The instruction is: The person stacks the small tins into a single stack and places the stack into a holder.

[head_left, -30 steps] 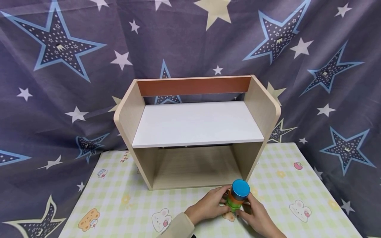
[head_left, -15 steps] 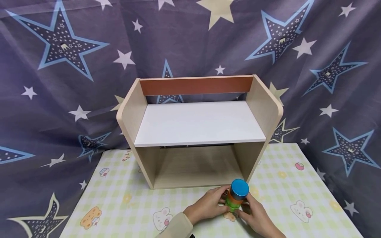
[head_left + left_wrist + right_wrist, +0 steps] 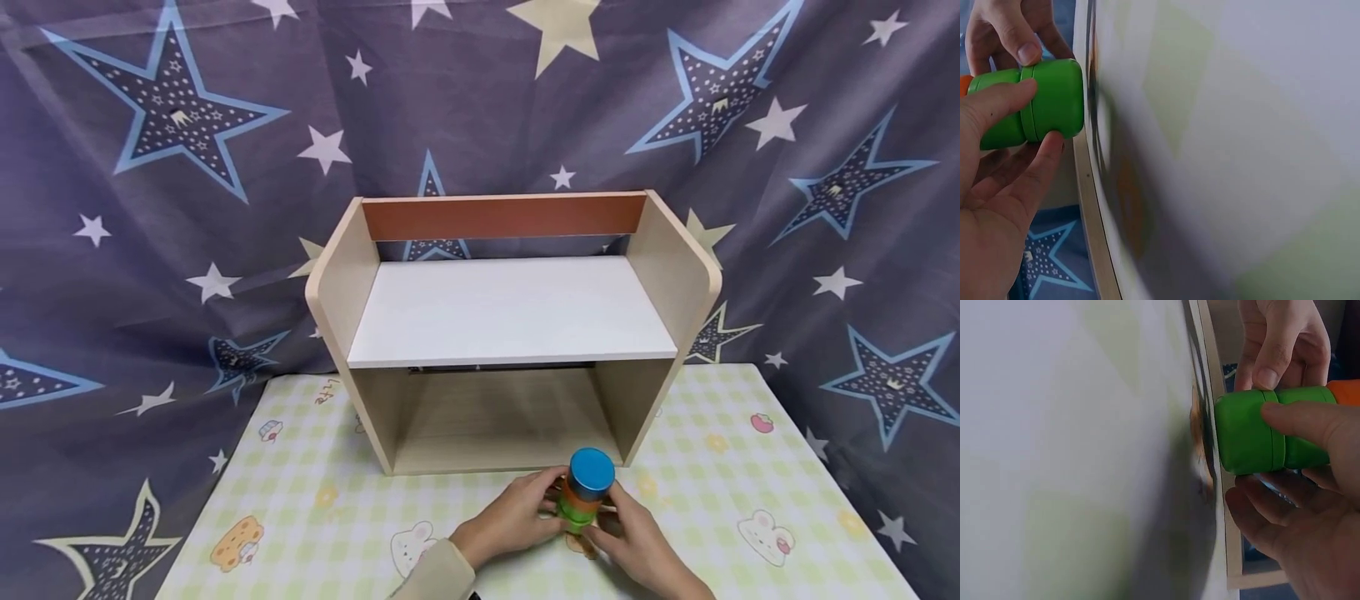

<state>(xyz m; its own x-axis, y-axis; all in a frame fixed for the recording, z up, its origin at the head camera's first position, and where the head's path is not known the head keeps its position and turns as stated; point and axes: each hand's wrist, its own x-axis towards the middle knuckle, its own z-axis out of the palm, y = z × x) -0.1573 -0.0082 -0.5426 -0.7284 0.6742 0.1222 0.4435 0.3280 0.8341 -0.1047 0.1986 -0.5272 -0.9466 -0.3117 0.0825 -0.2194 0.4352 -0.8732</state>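
Note:
A round cylinder stands upright on the tablecloth, with a blue top, an orange band and a green base. My left hand holds it from the left, and my right hand from the right. Close up in the left wrist view, the left thumb lies across the grooved green base, a fingertip beneath it. Thumb and fingers of the right hand curve round the same green part in the right wrist view. The blue top falls outside both wrist views.
Behind the hands stands a two-tier wooden shelf unit with a white upper board. It sits on a green-checked tablecloth with printed cartoon animals. A dark star-patterned curtain hangs at the back and sides.
The cylinder has shifted slightly left relative to the shelf, both hands moving with it and keeping their hold. The head view has swung a little left.

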